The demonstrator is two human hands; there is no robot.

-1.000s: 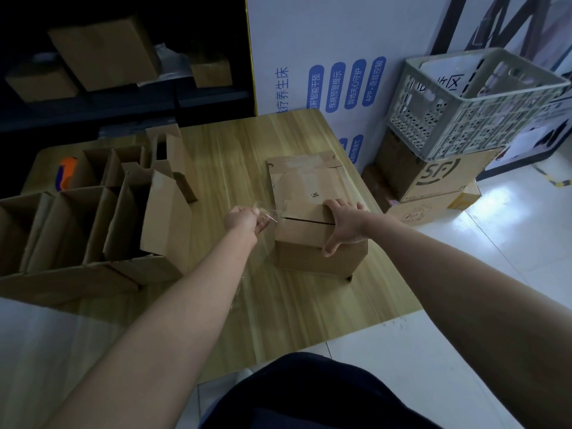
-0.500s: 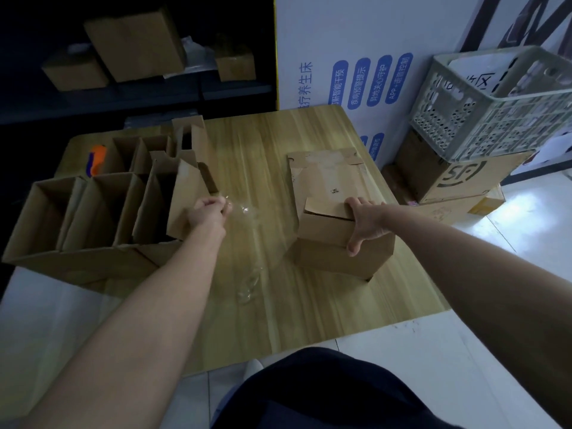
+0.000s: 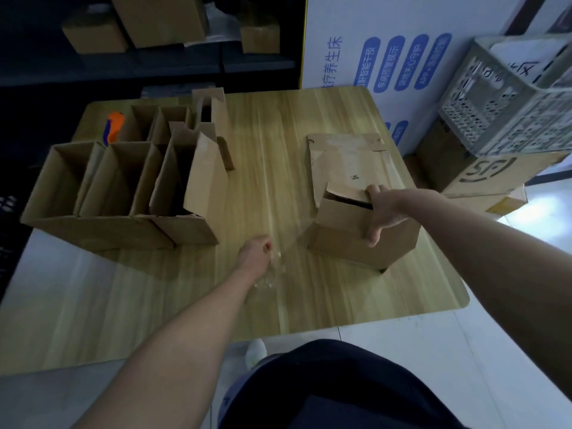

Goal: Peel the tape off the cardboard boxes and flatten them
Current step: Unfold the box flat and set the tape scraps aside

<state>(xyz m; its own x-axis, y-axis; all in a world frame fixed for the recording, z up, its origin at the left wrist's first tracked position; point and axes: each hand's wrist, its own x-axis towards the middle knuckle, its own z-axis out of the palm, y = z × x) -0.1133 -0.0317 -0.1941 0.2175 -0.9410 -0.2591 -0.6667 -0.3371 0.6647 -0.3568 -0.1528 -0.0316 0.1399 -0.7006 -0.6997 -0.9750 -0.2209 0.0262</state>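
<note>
A small brown cardboard box [image 3: 346, 239] stands on the right half of the wooden table [image 3: 269, 168], its top flaps parted by a dark gap. My right hand [image 3: 382, 212] grips the box's top right edge, thumb down the front face. My left hand [image 3: 255, 253] is closed on a strip of clear tape [image 3: 272, 274], low over the table, to the left of the box. The tape hangs crumpled below the fist and a thin film of it stretches toward the box's lower left corner. A flattened box [image 3: 346, 159] lies behind the small one.
Several opened cardboard boxes [image 3: 123, 181] stand side by side on the table's left half, with an orange and blue object [image 3: 113, 126] behind them. A grey plastic crate [image 3: 510, 97] sits on stacked cardboard boxes [image 3: 483, 171] at the right. Dark shelves with boxes [image 3: 161, 20] are behind.
My left hand has pulled the tape away from the box, first to the left, then down toward the table's near side. The top flap has lifted, showing a gap. My right hand has stayed on the box.
</note>
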